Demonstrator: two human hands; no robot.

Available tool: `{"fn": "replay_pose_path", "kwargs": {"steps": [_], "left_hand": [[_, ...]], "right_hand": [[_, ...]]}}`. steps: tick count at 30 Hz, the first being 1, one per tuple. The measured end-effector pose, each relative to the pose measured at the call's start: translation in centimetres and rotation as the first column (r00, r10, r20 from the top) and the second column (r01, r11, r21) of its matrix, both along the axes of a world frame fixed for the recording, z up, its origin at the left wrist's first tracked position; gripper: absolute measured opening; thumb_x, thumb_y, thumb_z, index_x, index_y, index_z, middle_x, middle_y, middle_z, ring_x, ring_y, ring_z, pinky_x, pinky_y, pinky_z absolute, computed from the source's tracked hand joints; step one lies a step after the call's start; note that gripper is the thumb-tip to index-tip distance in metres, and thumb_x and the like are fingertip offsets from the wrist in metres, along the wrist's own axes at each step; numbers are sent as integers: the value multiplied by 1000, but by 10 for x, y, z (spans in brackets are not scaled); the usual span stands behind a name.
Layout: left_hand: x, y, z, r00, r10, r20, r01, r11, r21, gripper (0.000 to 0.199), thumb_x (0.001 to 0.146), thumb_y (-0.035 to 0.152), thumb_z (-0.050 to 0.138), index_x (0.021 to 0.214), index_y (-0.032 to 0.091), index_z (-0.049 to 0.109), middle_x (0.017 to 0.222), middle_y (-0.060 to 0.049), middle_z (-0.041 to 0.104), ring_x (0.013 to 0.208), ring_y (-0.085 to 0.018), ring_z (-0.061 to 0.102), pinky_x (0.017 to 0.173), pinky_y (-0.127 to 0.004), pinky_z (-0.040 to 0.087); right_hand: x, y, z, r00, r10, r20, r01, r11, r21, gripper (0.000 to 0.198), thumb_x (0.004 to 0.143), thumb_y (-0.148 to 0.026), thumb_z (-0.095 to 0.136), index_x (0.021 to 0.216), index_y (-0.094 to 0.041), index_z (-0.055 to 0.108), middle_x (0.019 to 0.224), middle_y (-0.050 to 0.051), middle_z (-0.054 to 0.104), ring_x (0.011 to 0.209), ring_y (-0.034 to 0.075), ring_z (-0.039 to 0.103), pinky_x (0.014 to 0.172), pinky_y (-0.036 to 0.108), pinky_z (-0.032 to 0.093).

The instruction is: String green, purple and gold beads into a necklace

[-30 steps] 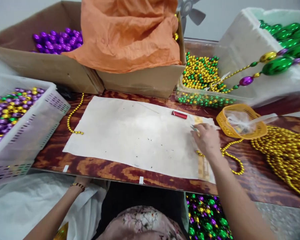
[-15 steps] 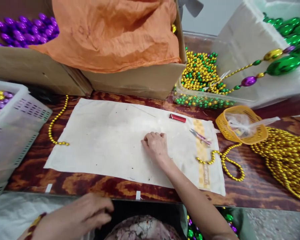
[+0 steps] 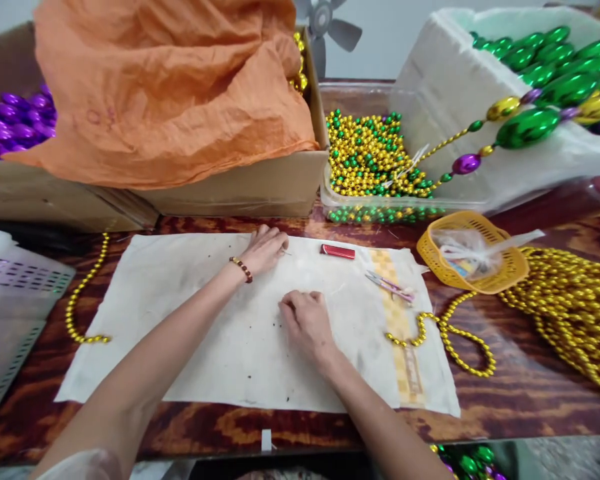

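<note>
The left grip (image 3: 265,250) has its fingers bent down near the far edge of a white cloth (image 3: 205,360), a fine thread (image 3: 289,253) at its fingertips; whether it is pinched cannot be told. The right grip (image 3: 305,317) curls loosely over the cloth's middle, contents hidden. The cloth, dotted with dark specks, lies flat on the worktop (image 3: 220,427). Its yellow checked band (image 3: 401,373) bears unreadable lettering; faint marks on the orange fabric (image 3: 170,113) are illegible too.

A wood-grained, red-brown surface (image 3: 220,433) bears a spread white cloth (image 3: 217,347), a yellow basket (image 3: 443,267) beside heaped gold bead strands (image 3: 575,300) at right, and cardboard boxes (image 3: 240,193) and a clear bead-filled tub (image 3: 460,202) along the back.
</note>
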State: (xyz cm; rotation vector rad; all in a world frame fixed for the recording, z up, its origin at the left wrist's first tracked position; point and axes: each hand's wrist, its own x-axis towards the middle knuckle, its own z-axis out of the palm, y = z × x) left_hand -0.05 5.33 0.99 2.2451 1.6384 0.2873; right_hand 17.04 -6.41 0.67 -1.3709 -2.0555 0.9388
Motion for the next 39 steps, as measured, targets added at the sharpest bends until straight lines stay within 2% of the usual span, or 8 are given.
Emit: {"fn": "replay_pose_path", "kwargs": {"steps": [5,12,20,27,29,33,36,39], "left_hand": [[-13,13,3,996,-90,4,90,995,-42,6,82,15,59,80,20,61,92,-7,62,98,-27,47,88,-42,38],[-7,2,17,993,-91,69,73,971,227,14,90,13,52,80,20,58,86,-6,66,98,-25,50,90,-42,38],[-4,-50,64,924,31,381,-263,773,577,12,96,27,57,93,23,67,94,-3,70,103,-22,60,100,-42,45],[-47,-32,84,550,62,833,-722,537,437,6,91,24,62,88,19,59,85,-1,67,84,-13,67,81,-26,54],[-62,-41,90,524,55,850,-730,543,415,8,93,27,59,91,20,56,81,1,65,76,-10,67,74,-24,53],[-106,-74,84,613,402,680,-665,727,170,8,92,26,55,88,20,54,71,2,64,57,-11,63,55,-23,47],[-147,-85,67,678,703,217,-725,687,40,6,90,19,50,87,20,55,86,-7,74,86,-23,72,73,-30,52],[-178,-84,54,644,745,-175,-755,656,15,13,91,21,48,99,19,58,107,-17,75,109,-33,69,88,-39,50]], "right_hand": [[17,4,5,762,-353,-542,22,851,-524,19,83,-39,66,75,-22,60,71,1,71,56,14,55,57,28,41],[20,-8,17,541,-552,-635,-72,722,-689,26,65,-37,83,82,-20,71,71,1,75,55,12,59,54,24,41],[13,-37,35,564,-525,-637,-97,724,-683,19,68,-36,81,76,-20,76,70,3,76,57,13,62,59,26,42],[10,-52,27,666,-425,-613,-69,783,-618,21,74,-40,75,73,-20,70,72,3,73,61,14,61,62,27,43],[14,-49,19,711,-371,-597,-22,837,-546,21,74,-41,74,72,-20,69,71,1,70,64,15,60,63,28,44],[22,-30,6,826,-235,-512,52,937,-346,22,78,-42,67,77,-21,69,75,2,68,68,18,58,65,30,44],[21,-12,4,896,-106,-431,11,976,-217,20,83,-38,61,78,-21,68,86,5,71,77,20,62,71,32,47],[16,-3,0,935,-30,-355,-28,987,-155,19,85,-35,55,78,-21,66,86,6,70,80,21,64,74,34,47]]}}
